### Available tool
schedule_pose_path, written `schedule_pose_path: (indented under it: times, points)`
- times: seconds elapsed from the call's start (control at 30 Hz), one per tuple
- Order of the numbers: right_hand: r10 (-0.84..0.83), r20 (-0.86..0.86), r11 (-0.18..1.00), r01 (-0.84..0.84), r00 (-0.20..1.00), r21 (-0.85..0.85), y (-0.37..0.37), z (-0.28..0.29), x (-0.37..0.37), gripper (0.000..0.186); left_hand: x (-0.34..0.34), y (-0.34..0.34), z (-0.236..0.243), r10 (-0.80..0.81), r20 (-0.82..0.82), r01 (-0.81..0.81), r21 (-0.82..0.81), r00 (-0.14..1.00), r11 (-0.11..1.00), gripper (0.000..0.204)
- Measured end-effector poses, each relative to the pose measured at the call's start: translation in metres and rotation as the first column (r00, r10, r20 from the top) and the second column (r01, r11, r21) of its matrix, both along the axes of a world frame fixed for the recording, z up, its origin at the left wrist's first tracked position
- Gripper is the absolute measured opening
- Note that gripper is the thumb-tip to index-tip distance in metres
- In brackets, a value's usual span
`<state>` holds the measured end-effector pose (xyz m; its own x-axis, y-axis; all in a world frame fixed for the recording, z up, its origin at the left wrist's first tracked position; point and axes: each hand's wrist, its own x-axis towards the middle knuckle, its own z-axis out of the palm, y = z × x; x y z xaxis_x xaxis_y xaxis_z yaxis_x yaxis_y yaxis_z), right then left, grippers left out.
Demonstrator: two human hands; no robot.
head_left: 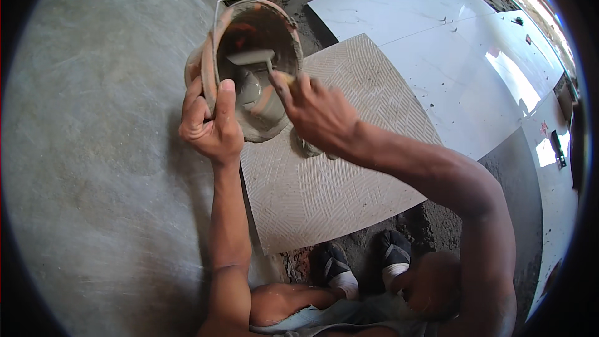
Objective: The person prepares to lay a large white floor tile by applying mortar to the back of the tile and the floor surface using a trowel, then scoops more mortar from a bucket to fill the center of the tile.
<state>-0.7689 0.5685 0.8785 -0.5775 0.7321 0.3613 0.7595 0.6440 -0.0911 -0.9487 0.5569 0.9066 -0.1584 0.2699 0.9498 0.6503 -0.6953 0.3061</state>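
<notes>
My left hand (212, 125) grips the rim of a tilted, cement-smeared bucket (206, 62) with a thin wire handle, its thumb over the edge. My right hand (318, 112) is closed on the handle of a trowel (253, 56), whose flat blade is inside the bucket above wet grey mortar (256, 87). Below the bucket lies a large tile (331, 193) with its ridged back upward, and a lump of grey mortar (307, 146) on it is partly hidden behind my right hand.
A grey plastered surface (106, 150) fills the left side. Large glossy white tiles (449, 87) lie at the back and right, with small bits on them and a dark tool (557, 150) at far right. My feet (337, 271) rest on rough, mortar-covered ground (437, 224) at the bottom.
</notes>
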Motion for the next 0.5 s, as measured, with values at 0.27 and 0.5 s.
schedule_pose_path:
  times: [0.27, 0.5]
  points:
    - [0.066, -0.180, 0.976, -0.026, 0.981, 0.216, -0.004, 0.026, 0.014, 0.055, 0.016, -0.006, 0.015, 0.056, 0.008, -0.056, 0.020, 0.998, 0.998, 0.036]
    - [0.046, -0.069, 0.998, -0.049, 0.997, -0.031, -0.023, -0.016, 0.009, 0.065, 0.014, -0.018, 0.005, 0.082, -0.007, -0.083, -0.025, 0.997, 0.996, 0.039]
